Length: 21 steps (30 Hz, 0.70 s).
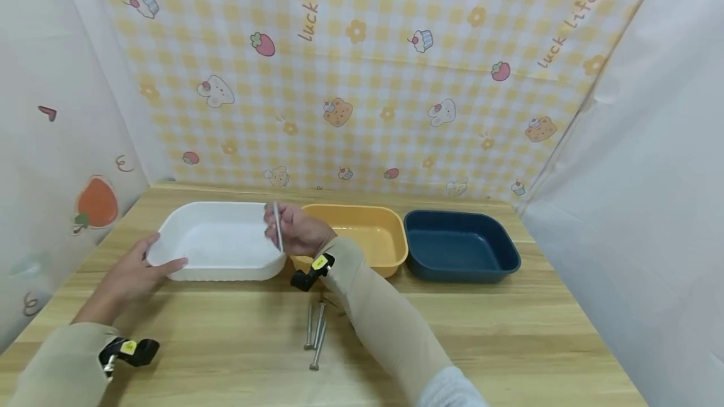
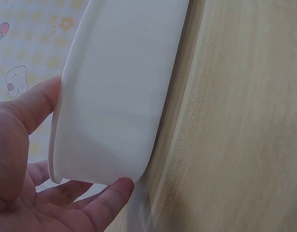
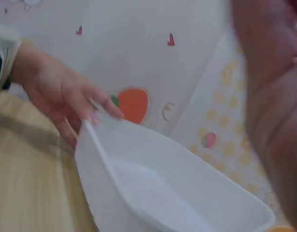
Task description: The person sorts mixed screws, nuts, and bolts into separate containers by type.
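Metal bolt (image 1: 278, 228) is pinched in right fingers (image 1: 287, 213); left fingers (image 2: 112, 200) grip white tray (image 1: 226, 237).

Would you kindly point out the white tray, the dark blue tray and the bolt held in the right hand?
White tray (image 1: 220, 242): head view, on its bare inner floor.
Dark blue tray (image 1: 459, 252): head view, on its bare inner floor.
Held bolt (image 1: 278, 225): head view, mid-shaft.

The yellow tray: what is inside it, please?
In the visible part of the yellow tray, only its bare floor and walls show. The right hand and sleeve cover much of its left and near side; anything there cannot be seen.
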### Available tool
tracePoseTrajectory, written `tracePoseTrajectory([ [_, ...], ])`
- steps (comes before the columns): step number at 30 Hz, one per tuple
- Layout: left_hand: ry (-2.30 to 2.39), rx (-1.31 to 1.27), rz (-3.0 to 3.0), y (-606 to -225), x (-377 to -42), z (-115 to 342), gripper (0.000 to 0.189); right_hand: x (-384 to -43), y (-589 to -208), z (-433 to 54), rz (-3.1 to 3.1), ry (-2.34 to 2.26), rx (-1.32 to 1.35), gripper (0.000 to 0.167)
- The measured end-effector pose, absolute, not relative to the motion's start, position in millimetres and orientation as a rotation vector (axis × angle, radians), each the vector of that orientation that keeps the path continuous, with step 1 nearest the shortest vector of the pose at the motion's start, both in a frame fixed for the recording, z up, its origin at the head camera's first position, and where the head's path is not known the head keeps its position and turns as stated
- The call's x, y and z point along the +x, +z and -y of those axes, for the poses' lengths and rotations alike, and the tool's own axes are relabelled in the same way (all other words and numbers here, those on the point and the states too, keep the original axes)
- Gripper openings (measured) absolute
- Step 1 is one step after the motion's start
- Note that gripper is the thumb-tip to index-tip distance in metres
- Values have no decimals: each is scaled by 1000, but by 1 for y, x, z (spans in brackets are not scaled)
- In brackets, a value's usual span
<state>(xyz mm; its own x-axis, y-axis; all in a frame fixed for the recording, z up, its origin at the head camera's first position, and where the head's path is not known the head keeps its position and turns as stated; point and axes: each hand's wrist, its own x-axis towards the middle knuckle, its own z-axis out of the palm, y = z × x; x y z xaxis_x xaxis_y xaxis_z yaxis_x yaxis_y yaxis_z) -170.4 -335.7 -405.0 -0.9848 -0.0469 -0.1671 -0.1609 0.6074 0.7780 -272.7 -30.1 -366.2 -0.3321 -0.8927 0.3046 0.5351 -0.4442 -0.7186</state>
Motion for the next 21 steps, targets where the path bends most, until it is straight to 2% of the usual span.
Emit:
tracePoseTrajectory([
  [2, 1321, -177, -2707, -405, -171, 335, 111, -270, -366, 40, -580, -2296, -675, 20],
  [5, 1303, -191, -2713, -405, -173, 334, 112, -268, -362, 58, -702, -2792, -243, 14],
  [7, 1287, -219, -2712, -404, -173, 333, 114, -268, -362, 68, -917, -2905, 28, 15],
  [9, 1281, -243, -2708, -404, -172, 333, 114, -267, -363, 75, -1139, -2828, 192, 18],
  [11, 1287, -249, -2705, -404, -171, 333, 113, -267, -365, 81, -1327, -2643, 236, 21],
  [16, 1312, -234, -2709, -405, -169, 334, 111, -268, -370, 89, -1590, -2201, 111, 22],
  [21, 1324, -233, -2698, -405, -168, 334, 110, -269, -374, 100, -1808, -1947, 125, 9],
])
